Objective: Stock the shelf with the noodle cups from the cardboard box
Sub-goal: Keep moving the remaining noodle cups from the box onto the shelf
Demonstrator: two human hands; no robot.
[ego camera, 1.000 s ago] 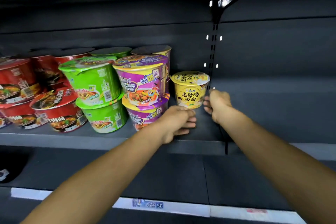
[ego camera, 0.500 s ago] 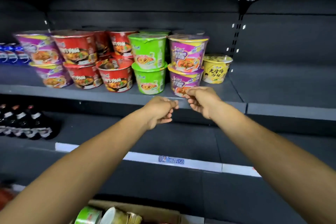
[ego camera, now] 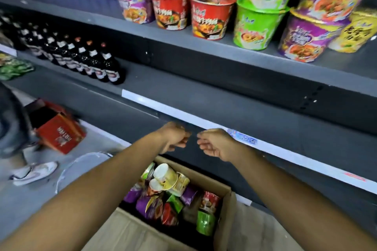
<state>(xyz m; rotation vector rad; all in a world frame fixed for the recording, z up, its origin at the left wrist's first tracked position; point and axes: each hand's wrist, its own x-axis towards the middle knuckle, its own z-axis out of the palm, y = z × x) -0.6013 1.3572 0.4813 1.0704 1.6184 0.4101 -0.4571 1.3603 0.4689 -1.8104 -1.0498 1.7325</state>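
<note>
Grey shelf [ego camera: 204,47], stacked noodle cups [ego camera: 212,18]; cardboard box [ego camera: 224,220] on floor.

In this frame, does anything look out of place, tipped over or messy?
Yes. The noodle cups in the cardboard box lie jumbled on their sides, not upright. On the floor to the left, a red carton sits tilted and open beside a clear plastic wrap. The shelf's stacks look orderly.
</note>
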